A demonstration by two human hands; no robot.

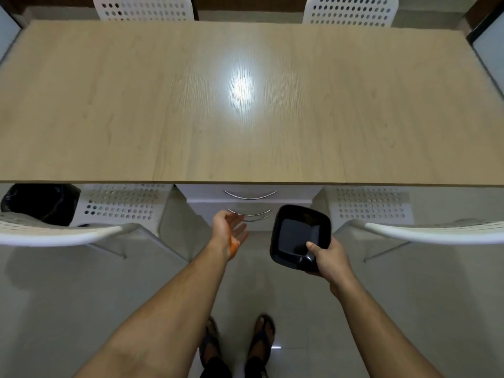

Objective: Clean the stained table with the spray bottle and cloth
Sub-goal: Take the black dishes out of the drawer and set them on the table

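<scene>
A long light-wood table (109, 105) fills the upper half of the view, with a bright light reflection near its middle. No spray bottle or cloth is in view. My right hand (328, 259) grips a black square bowl (298, 236) by its near corner, below the table's front edge. My left hand (230, 231) hangs beside the bowl with the palm up and the fingers relaxed, holding nothing. An orange smear runs along the edge of that palm.
White perforated chairs stand at the near left (62, 234), near right (436, 231) and far side (144, 8). A drawer unit with curved metal handles (249, 195) sits under the table. A black bag (41, 203) lies at the left. My sandalled feet stand on grey tiles.
</scene>
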